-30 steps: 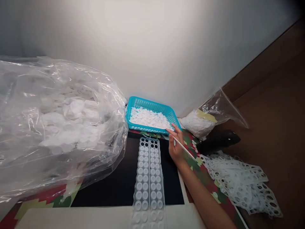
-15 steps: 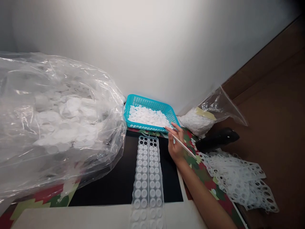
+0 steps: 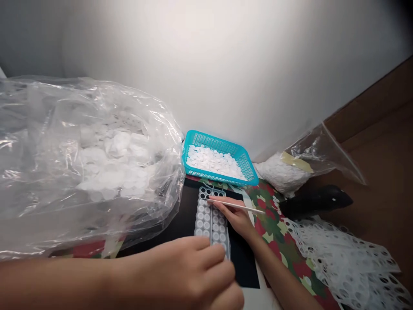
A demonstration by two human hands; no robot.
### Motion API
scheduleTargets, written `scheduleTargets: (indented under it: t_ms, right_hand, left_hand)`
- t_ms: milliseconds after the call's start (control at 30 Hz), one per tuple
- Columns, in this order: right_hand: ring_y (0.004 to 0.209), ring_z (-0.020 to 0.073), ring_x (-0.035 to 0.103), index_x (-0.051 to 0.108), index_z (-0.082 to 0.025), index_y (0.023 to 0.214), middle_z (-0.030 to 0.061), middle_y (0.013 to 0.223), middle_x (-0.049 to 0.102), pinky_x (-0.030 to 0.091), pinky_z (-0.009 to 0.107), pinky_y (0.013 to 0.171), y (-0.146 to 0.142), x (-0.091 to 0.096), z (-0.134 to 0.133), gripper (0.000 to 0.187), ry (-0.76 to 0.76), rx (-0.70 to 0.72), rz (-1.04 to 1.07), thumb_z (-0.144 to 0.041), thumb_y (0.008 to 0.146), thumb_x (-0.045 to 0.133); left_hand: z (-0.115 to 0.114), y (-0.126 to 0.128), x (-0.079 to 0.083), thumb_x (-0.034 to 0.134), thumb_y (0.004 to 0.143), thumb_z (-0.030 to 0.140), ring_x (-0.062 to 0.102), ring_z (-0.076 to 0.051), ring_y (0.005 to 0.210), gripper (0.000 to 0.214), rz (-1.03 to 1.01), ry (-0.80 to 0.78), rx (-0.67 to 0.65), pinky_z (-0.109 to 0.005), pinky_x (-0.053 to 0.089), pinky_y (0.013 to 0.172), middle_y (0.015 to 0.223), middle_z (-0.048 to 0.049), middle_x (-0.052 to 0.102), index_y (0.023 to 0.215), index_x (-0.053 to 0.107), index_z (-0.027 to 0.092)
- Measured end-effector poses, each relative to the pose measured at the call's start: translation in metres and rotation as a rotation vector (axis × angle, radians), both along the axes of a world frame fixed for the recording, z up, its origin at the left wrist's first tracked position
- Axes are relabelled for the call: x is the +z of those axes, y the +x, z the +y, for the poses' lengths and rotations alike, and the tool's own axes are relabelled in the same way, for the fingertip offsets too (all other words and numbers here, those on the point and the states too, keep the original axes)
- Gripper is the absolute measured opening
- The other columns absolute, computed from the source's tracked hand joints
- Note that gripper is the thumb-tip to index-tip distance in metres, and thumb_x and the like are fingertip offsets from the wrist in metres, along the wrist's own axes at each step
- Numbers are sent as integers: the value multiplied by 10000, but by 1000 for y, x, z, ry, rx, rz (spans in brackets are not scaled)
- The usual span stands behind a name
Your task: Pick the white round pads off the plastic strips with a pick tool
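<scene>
My right hand (image 3: 235,216) pinches a thin white stick (image 3: 237,206), whose tip rests at the far end of a clear strip of round wells (image 3: 209,219) lying on a black mat (image 3: 183,224). Most wells hold white discs; the farthest few look dark. My left hand (image 3: 190,275) reaches in close to the camera from the left, fingers curled, and covers the near end of the strip. Whether it holds anything is hidden. A turquoise basket (image 3: 250,165) of white discs stands just beyond the strip.
A big clear plastic bag (image 3: 80,163) of white pieces fills the left side. At the right lie a smaller bag (image 3: 297,165) of white bits, a black object (image 3: 318,200) and punched white strips (image 3: 348,262). A white wall stands close behind, over a camouflage-patterned cloth (image 3: 274,228).
My right hand moved the stick from the basket's front edge down to the far end of the strip. My left hand came into view over the near end of the strip.
</scene>
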State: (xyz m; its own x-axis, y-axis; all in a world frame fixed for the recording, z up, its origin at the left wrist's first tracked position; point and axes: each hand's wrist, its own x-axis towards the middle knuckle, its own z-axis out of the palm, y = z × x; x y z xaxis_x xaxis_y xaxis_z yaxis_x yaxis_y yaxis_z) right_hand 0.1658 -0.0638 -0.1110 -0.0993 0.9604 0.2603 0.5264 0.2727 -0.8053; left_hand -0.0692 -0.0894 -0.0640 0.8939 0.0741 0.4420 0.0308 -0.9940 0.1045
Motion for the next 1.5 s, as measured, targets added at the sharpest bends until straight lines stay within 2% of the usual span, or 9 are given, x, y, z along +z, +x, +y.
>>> scheduleTargets:
  t_ms: [67,167,300,467,700,1033,1167,1333,1500]
  right_hand:
    - [994,193,659,712,-256,999,4,1032,718,527,348,909,2,1,-2,206,-10,10,-22,-294,887,543]
    - [1012,195,652,686,-253,1065,15,1080,701,531,359,904,7,2,-5,237,16,96,-97,-259,906,509]
    - [1036,190,642,643,-242,1141,31,1131,679,526,338,910,15,2,-7,283,67,222,-197,-192,911,487]
    - [1115,174,600,577,-249,1226,25,1207,637,496,316,970,20,-1,-7,347,85,292,-276,-153,914,461]
    - [1160,175,569,528,-264,1284,20,1278,587,493,326,993,25,-12,-8,398,178,345,-346,-139,916,437]
    - [1141,173,584,528,-278,1283,23,1258,602,508,330,982,22,-10,-10,413,209,336,-339,-115,909,459]
    - [1146,181,579,510,-250,1304,58,1281,581,525,322,959,18,-5,-11,414,213,358,-392,-115,921,432]
    - [1159,228,562,456,-185,1353,110,1195,632,512,395,972,11,0,-13,463,399,406,-533,-109,897,478]
    - [1133,235,575,430,-203,1372,115,1196,625,521,399,944,12,-2,-10,500,473,259,-578,-86,888,470]
  left_hand:
    - [18,17,-6,450,885,315,528,-185,731,199,52,-40,4,-325,441,669,828,-67,583,882,564,152]
    - [34,31,-30,435,897,348,539,-230,1000,342,71,-156,3,-353,404,910,1095,-115,594,1137,523,120]
    - [40,28,-53,435,892,413,397,-266,1262,542,51,-283,43,-397,230,1109,1327,-117,488,1346,384,122]
    - [40,21,-52,372,897,491,299,-324,1336,621,127,-359,18,-460,168,1137,1400,-134,413,1400,336,127]
    - [38,26,-61,393,879,494,328,-314,1312,631,105,-357,39,-447,116,1153,1375,-120,441,1394,356,132]
    - [37,27,-64,434,862,482,399,-303,1241,609,32,-333,46,-440,176,1131,1292,-122,508,1354,408,124]
    - [37,28,-62,456,850,469,438,-290,1187,604,28,-319,45,-430,191,1125,1236,-123,540,1337,425,114]
    - [39,29,-59,465,846,449,433,-290,1193,594,43,-322,28,-446,177,1128,1224,-134,545,1331,423,107]
    - [38,28,-59,456,848,454,355,-335,1282,618,49,-315,22,-496,187,1114,1343,-153,464,1357,390,108]
